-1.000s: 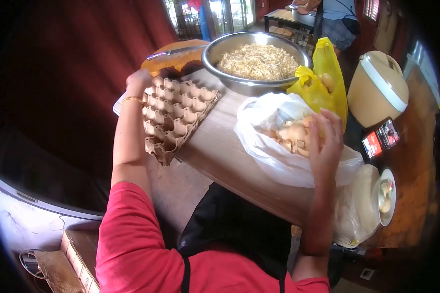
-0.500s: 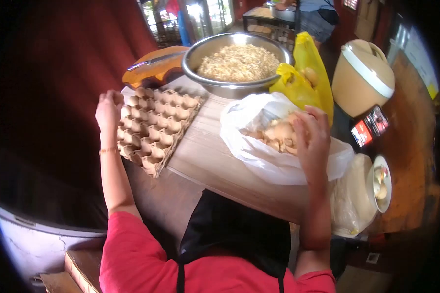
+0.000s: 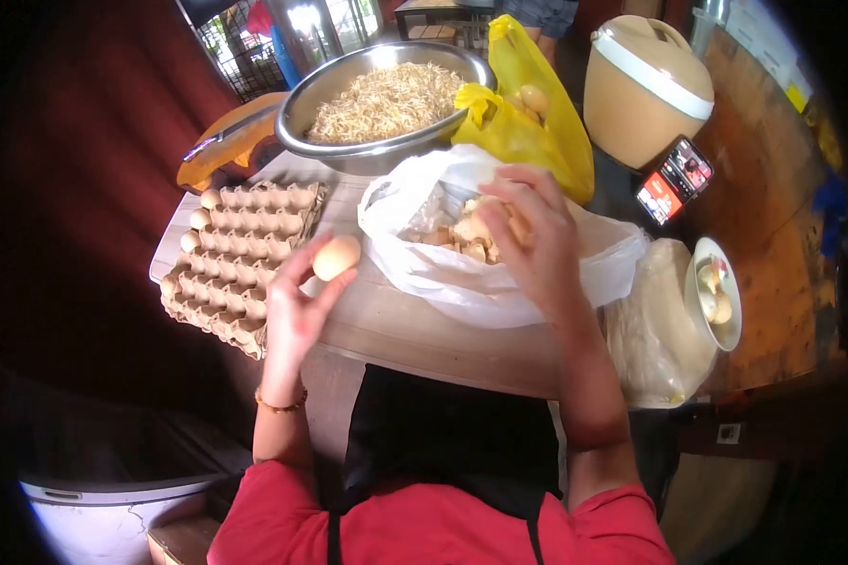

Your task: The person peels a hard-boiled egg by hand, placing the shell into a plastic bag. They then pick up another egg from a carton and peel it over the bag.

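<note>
A light brown egg [image 3: 337, 258] is between the thumb and fingers of my left hand [image 3: 297, 306], above the table just right of the egg tray. That cardboard egg tray [image 3: 245, 254] has several eggs along its left edge, and its other visible cups hold none. My right hand [image 3: 537, 235] is over the mouth of a white plastic bag [image 3: 424, 287], fingers curled and a little blurred. Something pale brown shows behind the fingers, but I cannot make it out. Broken eggshells [image 3: 471, 235] lie inside the bag.
A steel basin [image 3: 297, 141] of pale shredded material stands behind. Yellow bag [image 3: 565, 155] with round brown items, beige lidded container [image 3: 631, 104], phone [image 3: 674, 184], clear plastic bag [image 3: 655, 330] and white bowl [image 3: 733, 325] line the right. A person's legs [image 3: 537, 19] show far back.
My left hand has moved right from the tray's far left edge, bringing an egg with it. My right hand stays over the white bag. The view has shifted.
</note>
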A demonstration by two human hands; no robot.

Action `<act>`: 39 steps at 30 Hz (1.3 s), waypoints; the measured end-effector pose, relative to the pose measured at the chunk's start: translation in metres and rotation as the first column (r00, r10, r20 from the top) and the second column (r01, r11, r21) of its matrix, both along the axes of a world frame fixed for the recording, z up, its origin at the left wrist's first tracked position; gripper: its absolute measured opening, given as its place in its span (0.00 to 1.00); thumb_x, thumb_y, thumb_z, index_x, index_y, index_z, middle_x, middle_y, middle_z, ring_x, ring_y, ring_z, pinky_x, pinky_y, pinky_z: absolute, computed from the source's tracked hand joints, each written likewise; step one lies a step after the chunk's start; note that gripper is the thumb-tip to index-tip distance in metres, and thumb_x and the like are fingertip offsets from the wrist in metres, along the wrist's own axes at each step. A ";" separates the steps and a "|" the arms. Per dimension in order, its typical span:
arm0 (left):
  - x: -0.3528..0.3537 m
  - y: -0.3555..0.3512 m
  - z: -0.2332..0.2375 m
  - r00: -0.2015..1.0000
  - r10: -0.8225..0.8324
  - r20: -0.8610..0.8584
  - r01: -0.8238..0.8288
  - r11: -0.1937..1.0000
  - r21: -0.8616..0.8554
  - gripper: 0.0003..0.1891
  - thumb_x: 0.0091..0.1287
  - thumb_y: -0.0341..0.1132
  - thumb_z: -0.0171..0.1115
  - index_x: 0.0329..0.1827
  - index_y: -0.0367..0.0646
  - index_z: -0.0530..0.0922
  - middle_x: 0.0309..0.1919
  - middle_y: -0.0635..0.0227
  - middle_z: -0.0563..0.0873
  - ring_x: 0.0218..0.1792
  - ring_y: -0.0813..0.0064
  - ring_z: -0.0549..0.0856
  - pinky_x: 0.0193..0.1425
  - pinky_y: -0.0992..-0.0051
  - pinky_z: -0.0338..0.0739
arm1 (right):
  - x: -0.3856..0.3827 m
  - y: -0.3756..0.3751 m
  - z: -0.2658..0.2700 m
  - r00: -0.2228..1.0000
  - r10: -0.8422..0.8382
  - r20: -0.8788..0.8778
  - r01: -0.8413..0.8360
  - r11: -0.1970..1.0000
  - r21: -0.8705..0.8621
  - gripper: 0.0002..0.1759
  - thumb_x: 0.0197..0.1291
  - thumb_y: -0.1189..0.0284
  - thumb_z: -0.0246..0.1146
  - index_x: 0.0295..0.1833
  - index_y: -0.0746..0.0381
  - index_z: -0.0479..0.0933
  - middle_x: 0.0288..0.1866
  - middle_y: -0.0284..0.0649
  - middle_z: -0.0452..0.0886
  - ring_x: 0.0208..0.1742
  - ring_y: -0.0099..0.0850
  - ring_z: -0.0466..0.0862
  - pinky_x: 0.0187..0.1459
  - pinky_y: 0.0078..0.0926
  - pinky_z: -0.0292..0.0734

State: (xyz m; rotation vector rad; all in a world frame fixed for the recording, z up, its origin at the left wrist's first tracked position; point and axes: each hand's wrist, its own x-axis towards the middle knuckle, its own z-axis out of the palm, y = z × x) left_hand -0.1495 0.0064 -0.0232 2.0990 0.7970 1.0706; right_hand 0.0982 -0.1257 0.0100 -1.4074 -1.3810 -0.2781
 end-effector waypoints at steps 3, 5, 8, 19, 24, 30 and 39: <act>0.030 -0.009 0.043 0.946 -0.256 0.202 0.310 0.897 -0.316 0.27 0.58 0.27 0.70 0.62 0.36 0.74 0.48 0.62 0.84 0.48 0.75 0.83 0.51 0.76 0.78 | -0.007 -0.004 0.010 0.982 0.187 -0.012 -0.188 0.981 -0.043 0.26 0.52 0.71 0.71 0.58 0.61 0.76 0.58 0.45 0.76 0.59 0.40 0.76 0.59 0.31 0.71; 0.059 0.001 0.051 0.762 -0.539 0.359 0.647 0.602 -0.468 0.25 0.61 0.27 0.65 0.63 0.36 0.73 0.47 0.65 0.83 0.46 0.78 0.82 0.47 0.79 0.76 | -0.004 -0.005 0.010 0.943 0.331 -0.028 -0.332 0.938 -0.098 0.39 0.50 0.68 0.73 0.69 0.60 0.67 0.68 0.47 0.70 0.68 0.39 0.71 0.66 0.31 0.66; 0.109 0.002 0.054 0.635 -0.606 0.478 0.762 0.392 -0.515 0.23 0.67 0.31 0.58 0.65 0.35 0.70 0.46 0.67 0.83 0.44 0.81 0.81 0.43 0.81 0.74 | 0.005 0.001 0.000 0.925 0.352 -0.146 -0.360 0.933 -0.029 0.37 0.53 0.68 0.72 0.68 0.62 0.68 0.69 0.47 0.70 0.68 0.38 0.71 0.66 0.31 0.66; 0.157 0.004 0.027 0.577 -0.642 0.504 0.798 0.315 -0.513 0.18 0.74 0.40 0.53 0.57 0.35 0.74 0.42 0.69 0.82 0.37 0.83 0.80 0.40 0.83 0.72 | 0.028 0.002 -0.017 0.881 0.316 -0.352 -0.335 0.942 0.005 0.30 0.59 0.71 0.67 0.67 0.63 0.69 0.56 0.48 0.80 0.51 0.31 0.83 0.53 0.28 0.76; 0.149 0.006 0.026 0.595 -0.633 0.495 0.779 0.303 -0.550 0.19 0.74 0.42 0.52 0.57 0.35 0.74 0.43 0.68 0.82 0.38 0.83 0.80 0.39 0.83 0.72 | 0.024 0.002 -0.017 0.928 0.266 -0.261 -0.286 0.957 -0.041 0.27 0.60 0.74 0.64 0.67 0.63 0.70 0.56 0.45 0.81 0.53 0.30 0.81 0.56 0.27 0.74; 0.148 0.004 0.027 0.626 -0.606 0.491 0.765 0.353 -0.539 0.19 0.74 0.42 0.53 0.57 0.35 0.74 0.44 0.68 0.83 0.39 0.83 0.81 0.38 0.82 0.74 | 0.023 0.005 -0.018 0.955 0.233 -0.186 -0.243 0.970 -0.032 0.26 0.62 0.73 0.63 0.66 0.63 0.71 0.48 0.47 0.82 0.49 0.33 0.82 0.54 0.28 0.73; 0.151 0.003 0.027 0.668 -0.598 0.442 0.732 0.418 -0.539 0.18 0.73 0.42 0.54 0.55 0.36 0.76 0.41 0.69 0.84 0.33 0.84 0.80 0.35 0.83 0.71 | 0.025 0.011 -0.024 0.992 0.124 -0.011 -0.124 0.992 0.001 0.25 0.64 0.70 0.60 0.67 0.59 0.70 0.53 0.48 0.81 0.51 0.45 0.82 0.51 0.34 0.76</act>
